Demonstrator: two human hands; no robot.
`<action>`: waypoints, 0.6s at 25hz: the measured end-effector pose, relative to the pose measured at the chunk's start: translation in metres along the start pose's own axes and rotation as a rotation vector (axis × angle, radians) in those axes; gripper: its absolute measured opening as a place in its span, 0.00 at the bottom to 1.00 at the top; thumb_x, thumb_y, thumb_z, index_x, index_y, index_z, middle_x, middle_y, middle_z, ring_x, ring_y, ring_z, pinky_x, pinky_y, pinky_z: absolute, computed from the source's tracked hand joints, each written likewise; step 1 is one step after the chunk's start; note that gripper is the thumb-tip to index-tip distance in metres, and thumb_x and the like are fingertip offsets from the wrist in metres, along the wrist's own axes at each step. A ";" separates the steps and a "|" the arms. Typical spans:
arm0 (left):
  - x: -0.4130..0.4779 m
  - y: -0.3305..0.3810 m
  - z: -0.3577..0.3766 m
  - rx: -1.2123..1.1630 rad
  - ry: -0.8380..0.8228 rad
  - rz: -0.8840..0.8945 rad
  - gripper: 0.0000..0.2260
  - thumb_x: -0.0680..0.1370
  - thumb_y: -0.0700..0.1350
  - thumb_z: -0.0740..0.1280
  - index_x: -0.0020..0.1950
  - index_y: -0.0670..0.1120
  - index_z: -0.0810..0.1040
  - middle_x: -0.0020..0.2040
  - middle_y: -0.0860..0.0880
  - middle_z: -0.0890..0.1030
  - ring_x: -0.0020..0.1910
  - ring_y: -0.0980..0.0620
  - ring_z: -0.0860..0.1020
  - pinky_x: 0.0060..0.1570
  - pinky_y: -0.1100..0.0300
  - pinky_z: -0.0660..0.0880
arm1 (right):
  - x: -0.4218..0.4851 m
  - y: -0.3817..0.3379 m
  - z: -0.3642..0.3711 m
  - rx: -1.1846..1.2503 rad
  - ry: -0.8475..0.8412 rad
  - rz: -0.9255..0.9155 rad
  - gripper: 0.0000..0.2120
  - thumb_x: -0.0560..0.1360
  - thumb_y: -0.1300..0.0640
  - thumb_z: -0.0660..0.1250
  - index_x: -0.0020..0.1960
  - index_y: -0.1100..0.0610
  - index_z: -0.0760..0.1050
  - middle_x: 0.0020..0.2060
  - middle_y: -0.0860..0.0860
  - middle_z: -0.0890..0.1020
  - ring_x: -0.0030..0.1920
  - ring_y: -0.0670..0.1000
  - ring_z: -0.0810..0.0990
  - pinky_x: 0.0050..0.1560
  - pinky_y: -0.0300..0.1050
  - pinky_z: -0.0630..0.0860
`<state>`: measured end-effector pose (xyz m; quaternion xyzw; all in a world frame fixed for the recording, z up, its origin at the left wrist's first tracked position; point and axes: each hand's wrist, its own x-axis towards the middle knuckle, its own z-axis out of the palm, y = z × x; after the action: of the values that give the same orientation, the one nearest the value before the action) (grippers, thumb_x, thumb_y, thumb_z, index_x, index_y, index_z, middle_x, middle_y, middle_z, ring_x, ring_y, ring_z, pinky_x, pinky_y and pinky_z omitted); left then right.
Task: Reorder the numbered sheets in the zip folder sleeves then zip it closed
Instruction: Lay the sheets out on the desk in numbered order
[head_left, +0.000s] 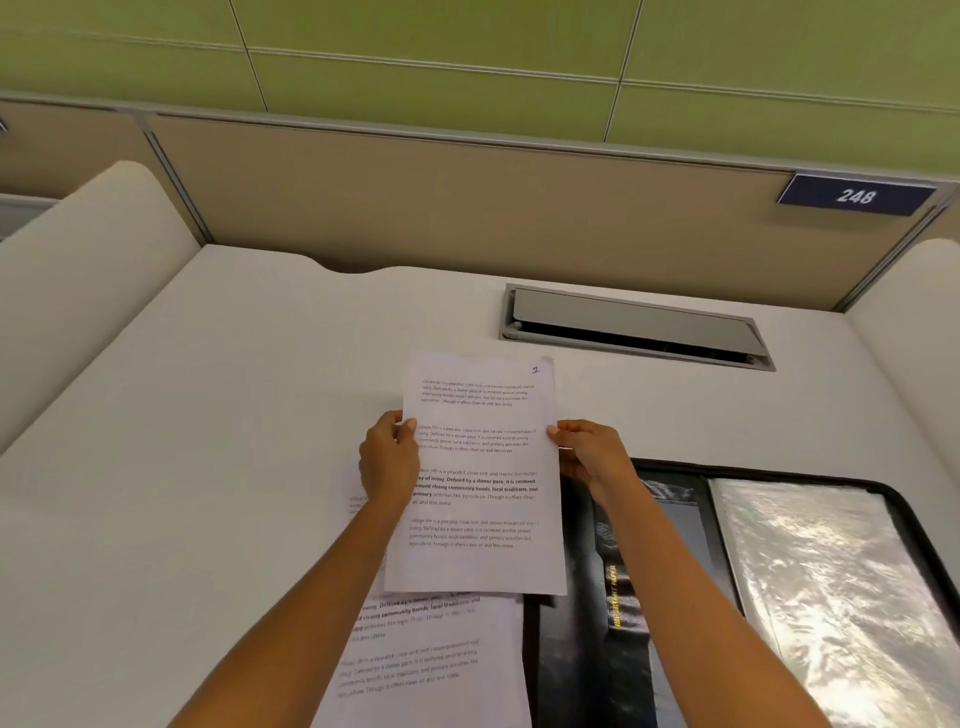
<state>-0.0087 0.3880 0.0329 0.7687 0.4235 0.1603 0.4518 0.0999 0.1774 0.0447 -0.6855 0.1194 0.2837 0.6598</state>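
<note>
I hold a printed sheet (480, 514) up over the desk, with a handwritten blue "1" in its top right corner. My left hand (388, 460) pinches its left edge and my right hand (589, 451) pinches its right edge. Under it, more printed sheets (436, 660) lie flat on the desk. The black zip folder (597, 649) lies open to the right, and a shiny clear sleeve (831, 587) fills its right half. Gold lettering runs down the folder's inner strip.
The white desk (234, 415) has curved side panels left and right. A grey cable hatch (636, 325) sits in the desk at the back right. Behind it stands a beige partition with a dark plate reading 248 (856, 196).
</note>
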 end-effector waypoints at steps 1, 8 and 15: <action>0.008 0.002 0.000 -0.006 0.001 -0.002 0.11 0.82 0.45 0.61 0.59 0.43 0.78 0.50 0.45 0.82 0.46 0.47 0.78 0.45 0.57 0.70 | 0.003 -0.003 0.003 -0.022 -0.009 0.006 0.03 0.75 0.65 0.69 0.49 0.61 0.78 0.46 0.57 0.84 0.45 0.55 0.84 0.40 0.47 0.81; 0.091 0.011 -0.014 -0.079 -0.129 -0.043 0.14 0.80 0.49 0.64 0.62 0.43 0.77 0.55 0.45 0.82 0.52 0.45 0.80 0.51 0.53 0.75 | 0.040 -0.013 0.045 -0.093 0.083 0.003 0.03 0.75 0.67 0.69 0.48 0.62 0.78 0.48 0.59 0.83 0.45 0.56 0.83 0.41 0.45 0.80; 0.167 -0.014 -0.025 -0.079 -0.231 -0.035 0.11 0.77 0.46 0.70 0.57 0.44 0.81 0.49 0.47 0.84 0.47 0.47 0.82 0.54 0.47 0.78 | 0.101 -0.042 0.105 -0.084 0.149 -0.023 0.09 0.75 0.66 0.68 0.56 0.65 0.79 0.49 0.59 0.84 0.46 0.55 0.83 0.39 0.43 0.79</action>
<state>0.0670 0.5385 0.0123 0.7560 0.3755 0.0794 0.5303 0.1800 0.3050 0.0276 -0.7331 0.1485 0.2291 0.6229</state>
